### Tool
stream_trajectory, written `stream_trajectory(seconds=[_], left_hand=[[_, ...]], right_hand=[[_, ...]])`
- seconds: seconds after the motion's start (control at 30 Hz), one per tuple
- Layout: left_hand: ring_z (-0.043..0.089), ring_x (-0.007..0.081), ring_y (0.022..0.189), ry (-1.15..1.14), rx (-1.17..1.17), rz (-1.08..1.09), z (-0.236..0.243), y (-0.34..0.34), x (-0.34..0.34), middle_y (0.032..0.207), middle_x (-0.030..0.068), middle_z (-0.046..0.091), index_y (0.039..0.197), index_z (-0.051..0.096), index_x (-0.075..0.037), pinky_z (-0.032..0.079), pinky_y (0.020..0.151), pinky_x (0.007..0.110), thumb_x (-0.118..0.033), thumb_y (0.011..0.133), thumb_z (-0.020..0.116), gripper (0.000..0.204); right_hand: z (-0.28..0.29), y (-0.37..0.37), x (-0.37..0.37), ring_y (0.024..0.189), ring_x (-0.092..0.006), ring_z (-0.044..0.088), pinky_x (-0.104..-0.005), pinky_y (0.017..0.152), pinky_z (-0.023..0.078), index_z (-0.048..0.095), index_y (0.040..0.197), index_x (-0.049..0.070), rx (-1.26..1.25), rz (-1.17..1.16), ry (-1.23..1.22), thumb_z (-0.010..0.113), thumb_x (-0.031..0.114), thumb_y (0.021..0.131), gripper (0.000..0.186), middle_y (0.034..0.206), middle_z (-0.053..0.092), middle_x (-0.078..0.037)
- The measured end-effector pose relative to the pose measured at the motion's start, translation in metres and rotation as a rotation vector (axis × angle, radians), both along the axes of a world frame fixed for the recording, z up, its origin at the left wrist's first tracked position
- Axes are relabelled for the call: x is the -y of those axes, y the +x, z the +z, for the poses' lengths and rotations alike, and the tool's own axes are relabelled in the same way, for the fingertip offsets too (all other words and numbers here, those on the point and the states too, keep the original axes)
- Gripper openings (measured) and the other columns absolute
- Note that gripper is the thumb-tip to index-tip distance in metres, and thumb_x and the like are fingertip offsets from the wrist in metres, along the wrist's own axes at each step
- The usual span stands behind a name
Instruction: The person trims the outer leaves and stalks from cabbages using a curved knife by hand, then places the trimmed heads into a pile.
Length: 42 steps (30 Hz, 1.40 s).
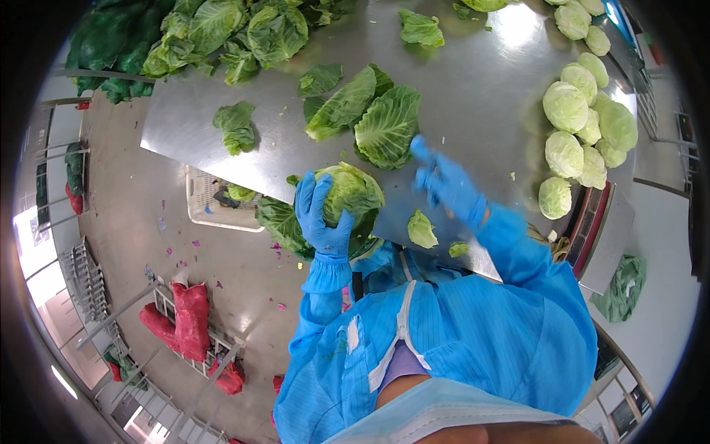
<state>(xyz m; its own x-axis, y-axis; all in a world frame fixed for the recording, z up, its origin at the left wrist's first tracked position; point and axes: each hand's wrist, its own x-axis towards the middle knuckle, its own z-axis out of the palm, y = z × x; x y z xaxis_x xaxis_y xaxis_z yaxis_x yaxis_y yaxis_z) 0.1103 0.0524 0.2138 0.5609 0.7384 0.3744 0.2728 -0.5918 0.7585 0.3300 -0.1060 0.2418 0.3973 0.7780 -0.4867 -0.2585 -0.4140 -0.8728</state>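
At the table's near edge, my blue-gloved left hand (322, 218) is closed on a green cabbage (347, 191), its fingers over the left side. Dark outer leaves (285, 226) spread below it past the edge. My right hand (446, 181), also gloved and slightly blurred, is to the cabbage's right over the steel, fingers apart and nothing visible in them. Just beyond both hands lies a pile of large loose leaves (384, 126). Smaller leaf pieces (421, 231) lie between the cabbage and my right forearm.
Pale trimmed cabbages (563, 106) line the right of the steel table (481, 89). Leafy cabbages (211, 29) and green sacks (103, 52) occupy the back left. A white crate (222, 221) sits below the left edge. Red sacks (191, 318) rest on a metal rack at lower left.
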Motion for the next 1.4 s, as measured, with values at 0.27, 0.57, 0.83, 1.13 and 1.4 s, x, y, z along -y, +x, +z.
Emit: stream_trajectory(seconds=[0.27, 0.57, 0.83, 1.13, 1.4], left_hand=[[0.049, 0.0383, 0.125, 0.02, -0.032, -0.058, 0.002, 0.015, -0.004, 0.133, 0.0192, 0.055, 0.117, 0.068, -0.008, 0.035, 0.109, 0.048, -0.016, 0.058, 0.066, 0.059], [0.051, 0.0384, 0.124, 0.011, -0.031, -0.082, 0.003, 0.016, -0.01, 0.133, 0.023, 0.055, 0.115, 0.067, -0.001, 0.034, 0.11, 0.049, -0.015, 0.061, 0.064, 0.056], [0.049, 0.0367, 0.124, -0.017, -0.036, -0.038, 0.004, 0.015, -0.007, 0.131, 0.0212, 0.056, 0.113, 0.068, -0.003, 0.036, 0.107, 0.047, -0.016, 0.069, 0.075, 0.046], [0.047, 0.0341, 0.128, -0.108, 0.217, -0.069, -0.015, 0.004, -0.009, 0.137, 0.018, 0.051, 0.122, 0.062, -0.002, 0.035, 0.109, 0.046, -0.015, 0.075, 0.075, 0.05], [0.033, 0.0307, 0.136, -0.264, 0.209, -0.147, -0.008, 0.023, -0.012, 0.146, 0.0152, 0.036, 0.142, 0.039, -0.002, 0.027, 0.114, 0.043, -0.022, 0.075, 0.078, 0.08]], right_hand=[[-0.018, -0.048, -0.021, 0.072, -0.0399, 0.064, -0.0474, 0.065, 0.052, 0.054, 0.1, 0.008, 0.699, 0.446, -0.181, 0.057, 0.027, 0.09, 0.022, 0.078, 0.066, -0.016], [-0.029, -0.053, -0.033, 0.074, -0.0412, 0.064, -0.0496, 0.066, 0.05, 0.052, 0.097, 0.005, 0.656, 0.51, -0.302, 0.059, 0.021, 0.084, 0.022, 0.078, 0.066, -0.019], [-0.042, -0.041, -0.05, 0.078, -0.043, 0.064, -0.0507, 0.069, 0.05, 0.058, 0.097, 0.001, 0.722, 0.612, -0.304, 0.06, 0.019, 0.081, 0.024, 0.082, 0.066, -0.024], [-0.053, -0.028, -0.081, 0.077, -0.0408, 0.066, -0.0455, 0.07, 0.053, 0.064, 0.103, -0.001, 0.371, 0.55, -0.181, 0.06, 0.018, 0.079, 0.031, 0.08, 0.067, -0.023], [0.003, 0.004, -0.067, 0.052, -0.0247, 0.065, -0.0373, 0.051, 0.053, 0.062, 0.089, 0.002, 0.583, 0.433, 0.045, 0.052, 0.017, 0.083, 0.02, 0.061, 0.065, -0.012]])
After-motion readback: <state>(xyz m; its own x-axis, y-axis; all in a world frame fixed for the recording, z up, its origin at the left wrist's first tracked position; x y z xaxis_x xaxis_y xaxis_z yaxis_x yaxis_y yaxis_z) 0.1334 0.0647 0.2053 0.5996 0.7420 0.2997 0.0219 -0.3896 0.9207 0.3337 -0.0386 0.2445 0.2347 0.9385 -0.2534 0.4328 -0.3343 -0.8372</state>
